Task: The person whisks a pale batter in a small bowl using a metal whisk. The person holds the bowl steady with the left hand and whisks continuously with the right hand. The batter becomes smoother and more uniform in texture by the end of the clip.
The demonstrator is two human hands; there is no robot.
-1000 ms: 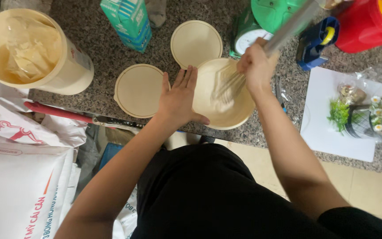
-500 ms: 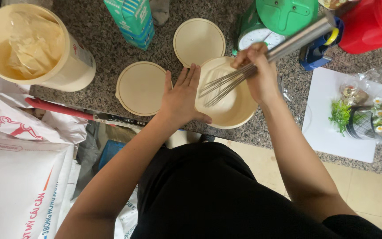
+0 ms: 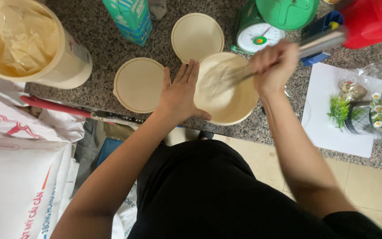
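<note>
A round cream plastic bowl [image 3: 233, 104] is positioned at the front edge of a speckled granite counter [image 3: 89, 48]. The left hand [image 3: 181, 94] is laid flat against the bowl's left rim, fingers extended and together, thumb hooked under the near edge; nothing is grasped. The right hand [image 3: 273, 66] is closed around the metal handle of a wire whisk [image 3: 226, 77], whose looped wires are lowered into pale batter inside the bowl. The wires are blurred, so their exact contact with the bowl wall cannot be determined.

Two flat round cream lids are placed beside the bowl: one [image 3: 139, 85] to its left, one [image 3: 197, 36] behind it. A green kitchen scale [image 3: 261, 33] with a white dial is located behind the bowl. A large cream tub [image 3: 74, 62] lined with crinkled plastic is placed at the far left.
</note>
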